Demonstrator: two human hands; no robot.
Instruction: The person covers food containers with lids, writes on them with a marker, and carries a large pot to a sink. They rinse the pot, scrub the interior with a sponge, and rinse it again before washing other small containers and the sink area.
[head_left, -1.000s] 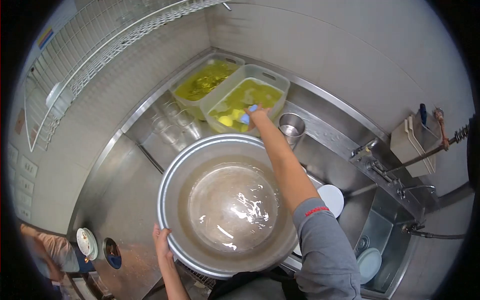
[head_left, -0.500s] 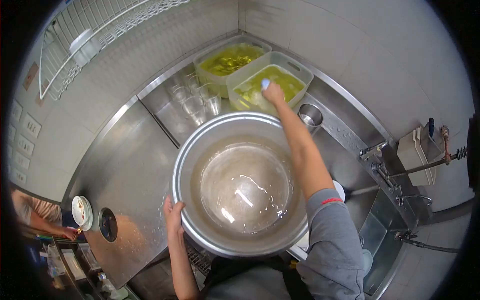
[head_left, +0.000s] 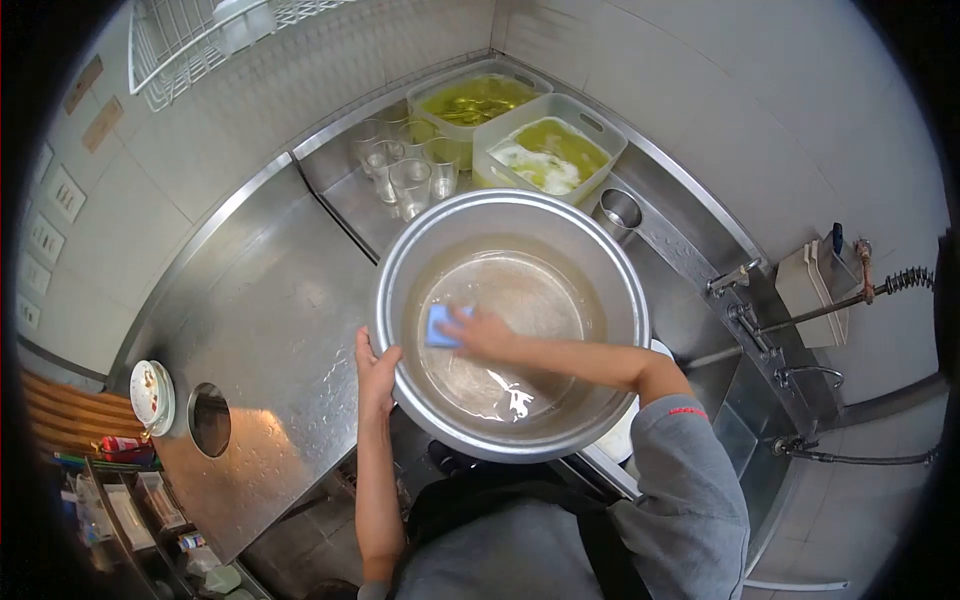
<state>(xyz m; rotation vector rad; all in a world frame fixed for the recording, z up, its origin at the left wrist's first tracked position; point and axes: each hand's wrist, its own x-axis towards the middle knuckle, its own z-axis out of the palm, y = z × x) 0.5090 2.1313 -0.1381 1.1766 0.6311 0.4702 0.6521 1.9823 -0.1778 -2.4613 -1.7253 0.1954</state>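
A large round metal bowl (head_left: 615, 400) with a thick rim stands before me, its wet inner bottom shiny. My left hand (head_left: 377, 370) grips the rim at the left, the thumb over the edge and the fingers outside. Inside the bowl, at the left of its bottom, my right hand (head_left: 482, 333) presses a blue sponge (head_left: 445, 325); the hand is slightly blurred. Behind the bowl stands a translucent tub (head_left: 600, 170) of yellow-green liquid with white foam. Another tub (head_left: 425, 105) with yellow-green liquid is at its left.
Several clear glasses (head_left: 410, 185) stand behind the bowl at the left, and a metal cup (head_left: 620, 208) at the right. Stacked plates (head_left: 150, 395) sit beside a round hole (head_left: 209, 420) in the steel counter (head_left: 270, 300). Taps (head_left: 750, 330) and a sink (head_left: 735, 440) lie right.
My right hand has come from the foamy tub down into the bowl with the sponge. White foam now shows in that tub. The other person's arm at the left is gone from view.
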